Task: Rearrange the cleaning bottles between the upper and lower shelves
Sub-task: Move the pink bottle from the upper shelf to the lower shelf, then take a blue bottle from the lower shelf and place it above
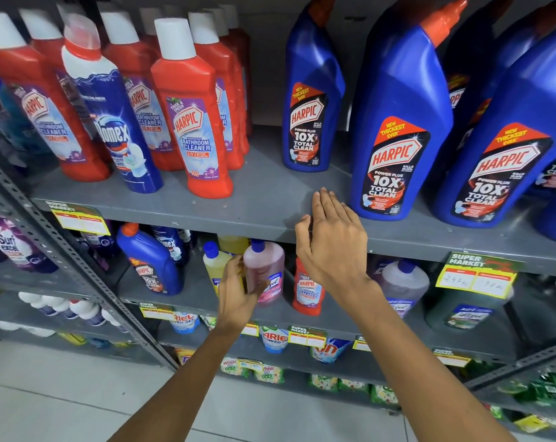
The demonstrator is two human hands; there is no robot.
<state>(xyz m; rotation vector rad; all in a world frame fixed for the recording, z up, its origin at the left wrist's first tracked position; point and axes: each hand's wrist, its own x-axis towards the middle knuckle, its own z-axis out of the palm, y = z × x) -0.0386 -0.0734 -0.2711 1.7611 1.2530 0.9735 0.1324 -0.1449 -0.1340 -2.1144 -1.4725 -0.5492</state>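
My left hand (238,291) grips a pink bottle (265,269) with a blue cap on the lower shelf (334,317). My right hand (331,237) hovers with fingers apart and empty over the front edge of the grey upper shelf (264,199). The upper shelf holds red Harpic bathroom cleaner bottles (193,119) and a blue Domex bottle (117,122) at the left, and blue Harpic bottles (311,100) at the right. On the lower shelf stand a small red Harpic bottle (307,291), a yellow bottle (214,266) and a blue Harpic bottle (152,263).
Further blue Harpic bottles (398,129) crowd the upper shelf's right side. A bare gap lies on the upper shelf between the red and blue groups. Price tags (477,275) hang on the shelf edges. Detergent packs (273,338) fill the shelves below. A metal upright (63,247) slants at left.
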